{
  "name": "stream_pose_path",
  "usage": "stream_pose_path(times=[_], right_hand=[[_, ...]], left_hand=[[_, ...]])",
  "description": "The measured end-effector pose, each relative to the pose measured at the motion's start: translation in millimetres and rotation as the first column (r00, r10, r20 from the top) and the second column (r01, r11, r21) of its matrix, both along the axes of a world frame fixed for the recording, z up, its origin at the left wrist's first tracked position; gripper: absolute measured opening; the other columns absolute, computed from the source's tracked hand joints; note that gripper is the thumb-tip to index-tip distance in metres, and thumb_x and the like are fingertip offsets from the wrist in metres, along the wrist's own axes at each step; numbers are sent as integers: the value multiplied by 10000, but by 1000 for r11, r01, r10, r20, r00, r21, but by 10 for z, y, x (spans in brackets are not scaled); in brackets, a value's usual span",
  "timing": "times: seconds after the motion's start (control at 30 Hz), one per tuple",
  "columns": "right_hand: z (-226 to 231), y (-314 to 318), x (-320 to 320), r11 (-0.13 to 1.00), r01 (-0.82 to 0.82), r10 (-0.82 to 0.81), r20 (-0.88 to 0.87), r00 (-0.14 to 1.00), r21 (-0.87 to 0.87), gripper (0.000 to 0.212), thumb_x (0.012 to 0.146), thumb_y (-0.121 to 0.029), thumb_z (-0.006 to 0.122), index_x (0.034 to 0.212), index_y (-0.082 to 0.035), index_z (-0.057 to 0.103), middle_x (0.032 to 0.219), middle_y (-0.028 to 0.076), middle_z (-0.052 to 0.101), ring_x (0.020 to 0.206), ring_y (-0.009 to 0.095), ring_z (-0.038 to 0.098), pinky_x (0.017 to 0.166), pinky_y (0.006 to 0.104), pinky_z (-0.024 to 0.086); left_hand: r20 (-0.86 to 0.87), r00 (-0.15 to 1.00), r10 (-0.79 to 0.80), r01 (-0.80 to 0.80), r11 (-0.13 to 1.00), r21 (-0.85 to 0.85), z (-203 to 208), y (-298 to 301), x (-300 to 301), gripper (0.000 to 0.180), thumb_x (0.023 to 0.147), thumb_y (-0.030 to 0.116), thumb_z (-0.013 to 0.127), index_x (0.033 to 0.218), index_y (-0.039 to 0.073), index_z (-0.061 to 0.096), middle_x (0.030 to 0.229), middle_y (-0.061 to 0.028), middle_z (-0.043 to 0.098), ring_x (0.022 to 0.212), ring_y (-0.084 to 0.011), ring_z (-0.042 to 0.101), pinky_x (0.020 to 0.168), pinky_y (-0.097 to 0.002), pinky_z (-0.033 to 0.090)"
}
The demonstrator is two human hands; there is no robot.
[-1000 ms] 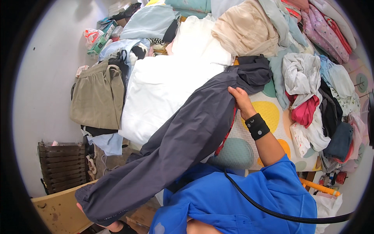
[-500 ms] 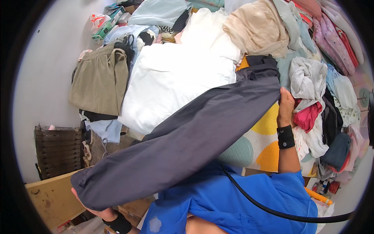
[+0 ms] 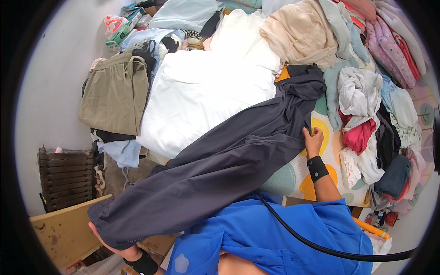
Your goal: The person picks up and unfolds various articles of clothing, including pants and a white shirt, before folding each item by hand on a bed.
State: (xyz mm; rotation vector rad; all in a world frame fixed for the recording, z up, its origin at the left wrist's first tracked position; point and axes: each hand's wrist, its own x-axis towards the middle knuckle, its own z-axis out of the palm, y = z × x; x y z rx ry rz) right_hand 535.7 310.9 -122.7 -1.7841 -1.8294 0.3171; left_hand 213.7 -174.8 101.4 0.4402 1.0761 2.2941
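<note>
Dark grey trousers (image 3: pixel 197 169) stretch diagonally in front of me, from lower left up to the bed on the right. My left hand (image 3: pixel 121 251) holds their lower-left end from beneath; most of its fingers are hidden by the cloth. Beside the right edge of the trousers is my right hand (image 3: pixel 314 141), with thumb and fingers apart and the thumb touching the fabric. Loose folds run through the cloth near that hand. The far end lies bunched on the bed, next to a stack of white cloth (image 3: pixel 206 91).
Khaki trousers (image 3: pixel 114 87) hang over the left side of the pile. A beige garment (image 3: pixel 300 34) lies behind, and a mixed heap with a red cloth (image 3: pixel 360 136) sits at right. A patterned bed cover (image 3: pixel 279 178) shows below. A black cable (image 3: pixel 311 238) crosses my blue top.
My right hand has moved left and down along the trousers' edge, and its fingers have spread. The taut cloth has slackened into folds. My left hand stays at the lower-left end.
</note>
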Motion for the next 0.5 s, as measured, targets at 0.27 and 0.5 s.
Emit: stream_pose_path(times=[0.27,0.5], right_hand=[[68,187,22,473,-480,-359,-659,661,-739,302,727,-216,627,945,-22,552,843,72,592,753,185,575,646,279,470],[1361,1044,663,897,-418,-41,-966,254,-148,304,855,-273,453,1000,-22,546,970,74,573,888,171,544,826,273,411]], left_hand=[[129,984,-126,114,988,101,15,149,42,552,863,447,355,1243,46,354,1307,-137,323,1176,-277,331,1001,-453,179],[188,966,179,-181,983,-8,-85,-51,285,522,871,415,354,1235,42,360,1285,-128,356,1147,-272,370,993,-429,220]])
